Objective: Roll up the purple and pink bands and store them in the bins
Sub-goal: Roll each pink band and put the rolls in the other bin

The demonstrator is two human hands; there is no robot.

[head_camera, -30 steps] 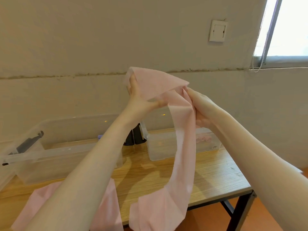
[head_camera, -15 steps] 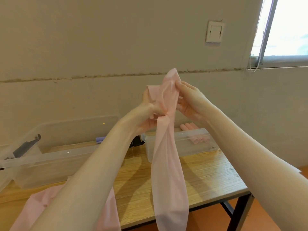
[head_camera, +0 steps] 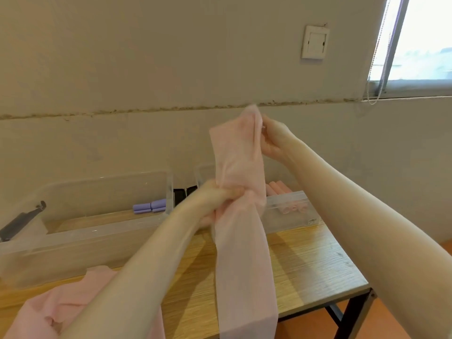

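Note:
A long pink band (head_camera: 241, 241) hangs upright in front of me, above the wooden table (head_camera: 305, 260). My right hand (head_camera: 274, 140) pinches its top end. Lower down, my left hand (head_camera: 220, 199) grips the band in a fist, bunching it there. Below the fist the band falls past the table's front edge. Rolled pink bands (head_camera: 288, 199) lie in the clear right bin (head_camera: 293, 216). Rolled purple bands (head_camera: 149, 206) lie in the clear left bin (head_camera: 80, 231).
More loose pink bands (head_camera: 49, 302) are heaped at the table's near left. A dark tool (head_camera: 22, 221) leans at the left bin's far left end. Black objects (head_camera: 183, 193) stand between the bins. The wall is close behind; the table's right edge drops to an orange floor.
My left hand slid down the band from near the top to a lower grip, gathering it. My right hand stayed at the top end. The band now hangs straight.

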